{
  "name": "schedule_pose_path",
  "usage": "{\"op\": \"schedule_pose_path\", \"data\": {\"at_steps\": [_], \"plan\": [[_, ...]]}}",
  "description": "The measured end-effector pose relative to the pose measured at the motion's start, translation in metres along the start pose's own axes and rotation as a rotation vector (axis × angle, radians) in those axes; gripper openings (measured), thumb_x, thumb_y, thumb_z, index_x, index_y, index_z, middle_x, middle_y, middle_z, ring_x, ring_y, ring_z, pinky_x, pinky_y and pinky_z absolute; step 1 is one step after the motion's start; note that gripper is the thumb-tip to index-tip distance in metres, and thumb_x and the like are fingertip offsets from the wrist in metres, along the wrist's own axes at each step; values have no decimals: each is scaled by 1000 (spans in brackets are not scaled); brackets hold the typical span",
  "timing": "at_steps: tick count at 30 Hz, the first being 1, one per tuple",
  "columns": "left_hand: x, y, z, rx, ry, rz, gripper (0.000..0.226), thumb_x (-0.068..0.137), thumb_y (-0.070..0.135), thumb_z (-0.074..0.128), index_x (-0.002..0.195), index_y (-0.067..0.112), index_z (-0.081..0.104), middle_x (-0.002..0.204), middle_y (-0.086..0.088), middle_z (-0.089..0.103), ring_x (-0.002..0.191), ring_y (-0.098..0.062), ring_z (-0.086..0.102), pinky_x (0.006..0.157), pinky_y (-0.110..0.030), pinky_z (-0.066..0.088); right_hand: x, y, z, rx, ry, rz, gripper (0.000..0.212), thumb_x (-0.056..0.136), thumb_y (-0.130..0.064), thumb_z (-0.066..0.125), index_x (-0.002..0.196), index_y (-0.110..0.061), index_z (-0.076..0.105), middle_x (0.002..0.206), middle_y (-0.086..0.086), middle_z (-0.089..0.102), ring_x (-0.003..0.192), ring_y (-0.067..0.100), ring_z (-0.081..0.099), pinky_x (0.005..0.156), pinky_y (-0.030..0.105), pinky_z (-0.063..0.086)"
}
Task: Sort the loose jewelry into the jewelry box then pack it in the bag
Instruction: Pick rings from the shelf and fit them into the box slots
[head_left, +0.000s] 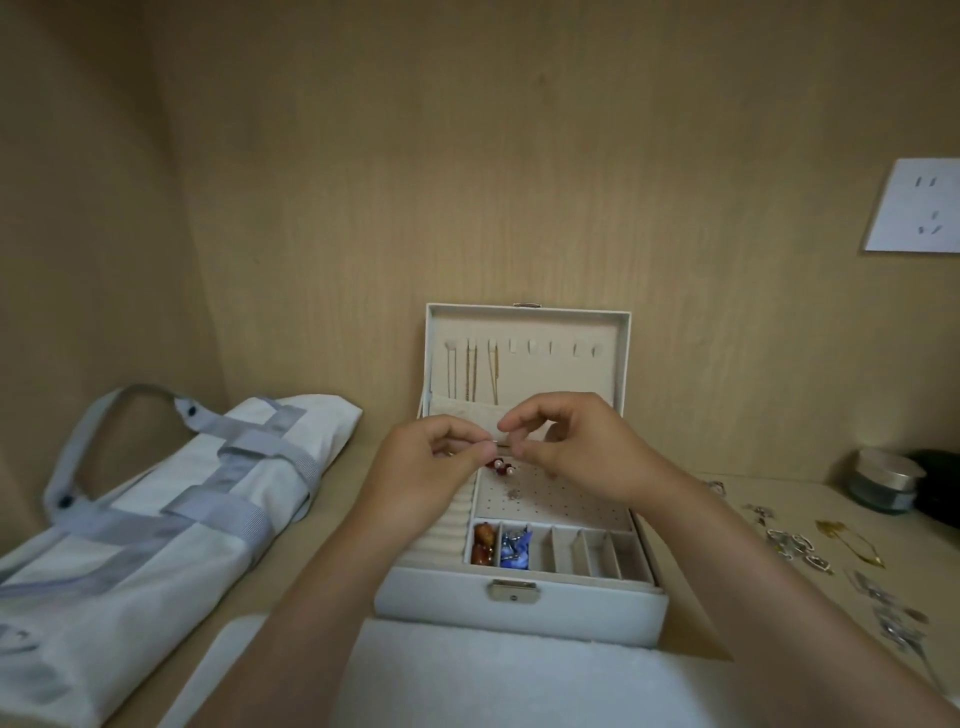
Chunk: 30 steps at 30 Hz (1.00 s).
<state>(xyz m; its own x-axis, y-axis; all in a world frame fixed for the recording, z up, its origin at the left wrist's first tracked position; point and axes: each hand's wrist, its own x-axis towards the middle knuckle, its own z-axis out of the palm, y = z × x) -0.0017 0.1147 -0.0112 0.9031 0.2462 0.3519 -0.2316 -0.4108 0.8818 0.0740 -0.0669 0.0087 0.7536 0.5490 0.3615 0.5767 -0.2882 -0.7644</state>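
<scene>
Together, left hand (426, 465) and right hand (579, 449) fingers (511, 423) pinch one beaded earring (501, 464) — three chains (471, 374) hang in one jewelry box (519, 616)

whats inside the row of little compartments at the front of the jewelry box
In the jewelry box, the leftmost compartment holds brown beads, the next holds blue pieces; the rest look empty. Anything beneath those pieces is covered.

left grip (431, 462) and right grip (576, 447) pinching tiny silvery piece (497, 442), showing too small to identify; white-grey fabric tote bag (156, 519) running off left edge; loose silver jewelry pieces (795, 543) blurring
</scene>
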Motion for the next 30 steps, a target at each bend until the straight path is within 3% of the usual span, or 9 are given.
{"op": "schedule_pose_path", "data": {"at_steps": [3, 7, 15, 17, 19, 21, 24, 27, 30], "plan": [[-3, 5, 0, -76, 1, -19, 4, 84, 23, 76, 88, 22, 76, 82, 8, 76, 77, -1, 69, 65, -10, 48, -3, -8, 7, 26, -25, -47, 23, 80, -8, 82, 92, -26, 74, 90, -7, 75, 52, 3, 54, 57, 19, 48], [-4, 7, 0, -134, -11, -37, 7, 84, 28, 76, 88, 22, 76, 83, 4, 77, 84, -12, 72, 78, -26, 56, -5, -10, 13, -23, 40, -108, 22, 77, -14, 85, 93, -25, 76, 89, -8, 76, 53, 2, 55, 55, 14, 43], [-3, 4, 3, -73, 5, -16, 10, 84, 36, 75, 85, 26, 76, 86, 9, 76, 86, -4, 69, 80, -25, 51, -7, -9, 14, -85, 128, -174, 9, 82, -20, 81, 90, -25, 80, 80, -15, 74, 50, 2, 54, 55, 14, 43], [-4, 5, 4, -55, -14, 5, 14, 89, 38, 68, 81, 28, 75, 84, 16, 74, 82, 4, 66, 77, -21, 47, -6, -6, 12, -142, 129, -171, 8, 82, -24, 81, 89, -28, 80, 83, -16, 74, 54, 4, 55, 59, 21, 48], [-4, 3, 6, 21, -10, 47, 14, 93, 36, 64, 82, 32, 73, 83, 21, 72, 79, 8, 62, 74, -19, 44, -4, -1, 8, -187, 152, -118, 7, 82, -29, 81, 88, -32, 80, 84, -19, 74, 58, 4, 57, 66, 29, 54], [-2, -2, 8, 204, -7, 76, 7, 92, 34, 66, 91, 36, 72, 85, 21, 70, 80, 5, 60, 75, -22, 47, -2, 6, 3, -222, 196, -51, 6, 82, -32, 81, 88, -32, 80, 83, -21, 74, 62, -4, 59, 69, 26, 53], [-1, -6, 13, 485, -105, 128, 14, 90, 37, 66, 101, 37, 73, 90, 21, 66, 83, 1, 57, 75, -24, 49, -1, 17, -4, -272, 235, 20, 6, 82, -32, 81, 87, -32, 80, 85, -20, 73, 72, -14, 59, 77, 24, 53], [0, -6, 17, 626, -178, 196, 19, 88, 44, 66, 105, 40, 73, 95, 22, 66, 92, 1, 52, 75, -20, 43, 1, 23, -8, -289, 247, 71, 4, 81, -33, 82, 84, -32, 79, 82, -20, 73, 72, -13, 60, 78, 25, 54], [3, -8, 18, 683, -199, 233, 14, 87, 43, 68, 99, 40, 75, 94, 21, 67, 93, 0, 52, 79, -24, 46, 2, 24, -3, -302, 234, 82, 2, 83, -33, 80, 85, -33, 79, 83, -21, 73, 77, -8, 63, 80, 27, 55]]}}
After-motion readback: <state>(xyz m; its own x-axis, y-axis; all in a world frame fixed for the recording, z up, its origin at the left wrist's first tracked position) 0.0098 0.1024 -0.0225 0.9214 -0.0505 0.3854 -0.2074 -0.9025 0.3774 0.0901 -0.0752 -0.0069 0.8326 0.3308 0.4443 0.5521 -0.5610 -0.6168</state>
